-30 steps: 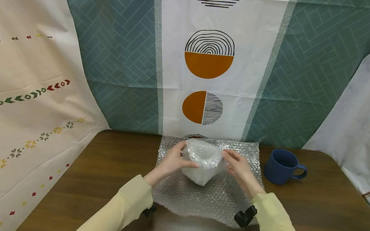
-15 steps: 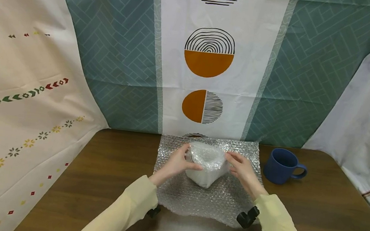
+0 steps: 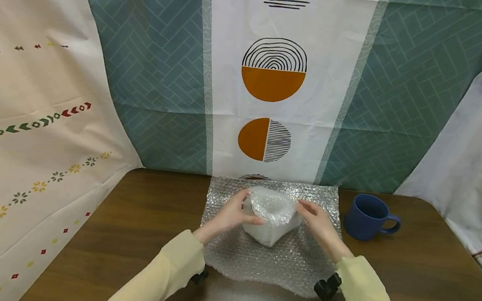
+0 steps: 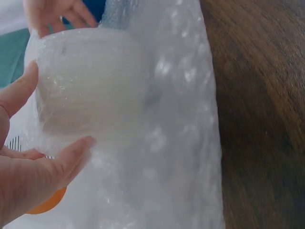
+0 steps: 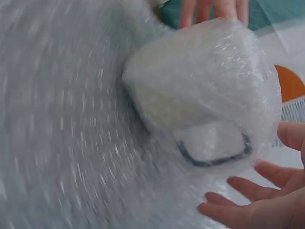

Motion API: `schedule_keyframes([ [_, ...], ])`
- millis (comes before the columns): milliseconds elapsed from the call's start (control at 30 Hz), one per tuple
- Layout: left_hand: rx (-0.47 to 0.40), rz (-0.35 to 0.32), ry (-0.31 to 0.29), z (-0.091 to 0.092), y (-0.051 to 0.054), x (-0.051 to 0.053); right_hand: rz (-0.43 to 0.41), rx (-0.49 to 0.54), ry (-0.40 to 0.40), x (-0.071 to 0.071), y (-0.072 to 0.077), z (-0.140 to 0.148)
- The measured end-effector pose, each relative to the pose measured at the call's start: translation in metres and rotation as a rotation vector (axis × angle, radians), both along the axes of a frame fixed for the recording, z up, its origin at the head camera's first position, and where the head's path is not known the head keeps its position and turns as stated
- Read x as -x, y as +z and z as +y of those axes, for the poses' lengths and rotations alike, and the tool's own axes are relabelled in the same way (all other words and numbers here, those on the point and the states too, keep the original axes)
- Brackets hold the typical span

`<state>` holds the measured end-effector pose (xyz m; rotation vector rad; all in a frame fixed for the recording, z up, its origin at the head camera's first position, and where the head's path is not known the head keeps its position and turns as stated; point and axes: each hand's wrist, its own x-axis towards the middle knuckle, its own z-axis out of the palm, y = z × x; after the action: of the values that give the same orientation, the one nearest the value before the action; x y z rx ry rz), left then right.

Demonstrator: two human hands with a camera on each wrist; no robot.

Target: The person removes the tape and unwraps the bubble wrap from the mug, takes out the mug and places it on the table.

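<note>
A bundle wrapped in bubble wrap [image 3: 269, 219], shaped like a mug, sits on a flat bubble wrap sheet [image 3: 254, 265] in the head view. In the right wrist view a dark handle-like loop [image 5: 209, 163] shows at its side. My left hand [image 3: 232, 214] holds the bundle's left side, thumb at the front and fingers farther back. My right hand [image 3: 317, 227] is at the right side; in the right wrist view its fingers [image 5: 259, 195] spread loosely beside the bundle, with no grip visible. The wrapping blurs what lies inside.
A blue mug [image 3: 365, 218] stands right of the sheet, its handle pointing right. The wooden table [image 3: 143, 214] lies under everything. Patterned cloths [image 3: 158, 85] hang behind and at both sides. A black wrist camera [image 3: 327, 285] sits below the right sleeve.
The wrapped bundle has shifted slightly right and nearer me, the left hand moving with it. My right hand has moved slightly right, its fingers less close to the bundle.
</note>
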<state>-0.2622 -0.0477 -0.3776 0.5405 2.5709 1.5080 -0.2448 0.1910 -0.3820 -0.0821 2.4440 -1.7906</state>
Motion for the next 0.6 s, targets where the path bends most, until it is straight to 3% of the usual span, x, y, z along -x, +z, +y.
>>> schedule_keyframes([
  [100, -0.012, -0.003, -0.003, -0.003, 0.002, 0.000, 0.121, -0.094, 0.002, 0.002, 0.005, 0.000],
  [267, -0.020, -0.001, 0.014, -0.009, 0.004, -0.003, 0.270, -0.144, 0.026, 0.005, 0.016, -0.005],
  [600, -0.053, 0.105, 0.064, -0.014, 0.003, -0.007, 0.326, -0.182, 0.104, 0.011, 0.028, -0.017],
])
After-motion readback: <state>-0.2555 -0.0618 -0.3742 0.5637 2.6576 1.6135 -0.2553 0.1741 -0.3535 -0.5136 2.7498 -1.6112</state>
